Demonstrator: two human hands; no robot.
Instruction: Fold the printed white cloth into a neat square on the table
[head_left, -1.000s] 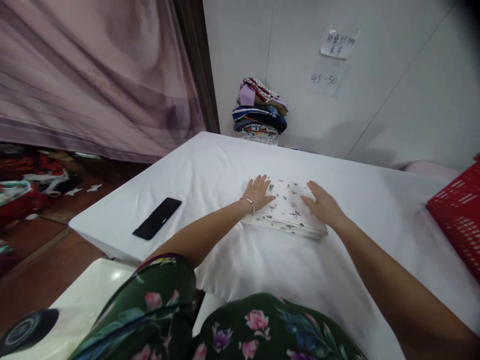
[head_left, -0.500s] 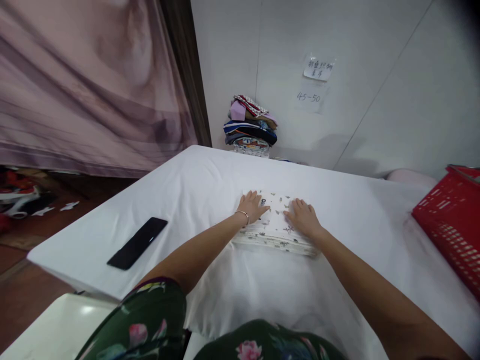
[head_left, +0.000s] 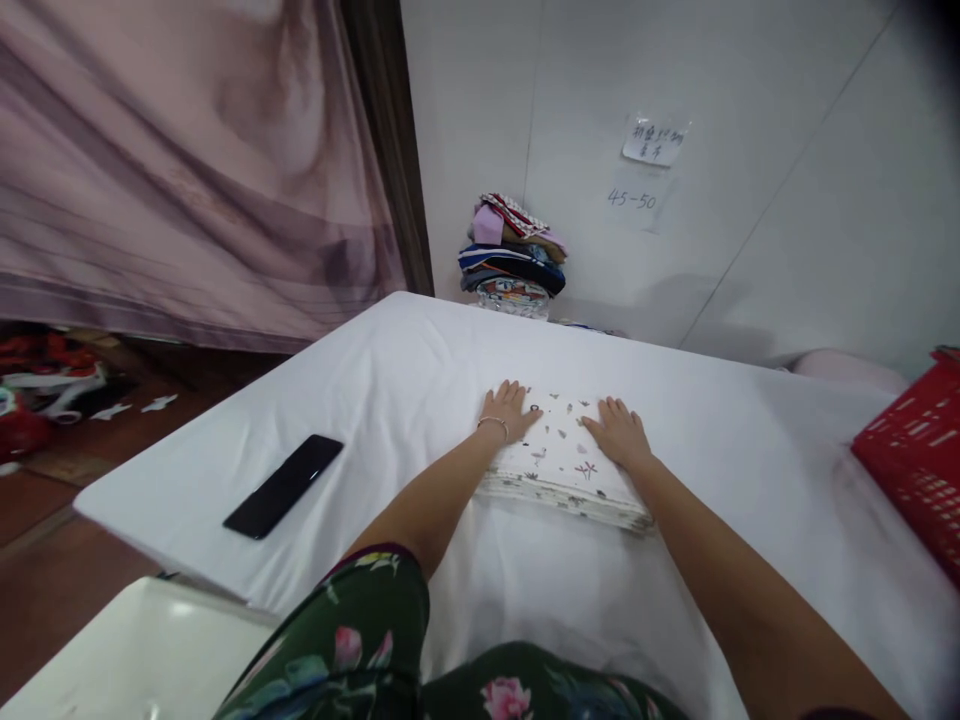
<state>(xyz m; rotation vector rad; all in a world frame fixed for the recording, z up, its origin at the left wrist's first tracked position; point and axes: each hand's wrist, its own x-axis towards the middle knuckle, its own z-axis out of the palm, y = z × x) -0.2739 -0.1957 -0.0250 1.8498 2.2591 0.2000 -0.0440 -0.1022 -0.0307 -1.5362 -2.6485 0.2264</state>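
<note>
The left hand (head_left: 510, 412) and right hand (head_left: 621, 434) lie flat, fingers spread, seemingly steadying the folded cloth (head_left: 559, 458) beneath; I see a phone (head_left: 283, 487) left of them.

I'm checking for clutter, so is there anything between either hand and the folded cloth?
Nothing visible: the left hand and right hand both rest directly on the folded cloth. The phone lies apart, to the left on the table.

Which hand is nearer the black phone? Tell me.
Left. The left hand rests on the left side of the folded cloth, right of the phone; the right hand is farther off, on the cloth's right side.
</note>
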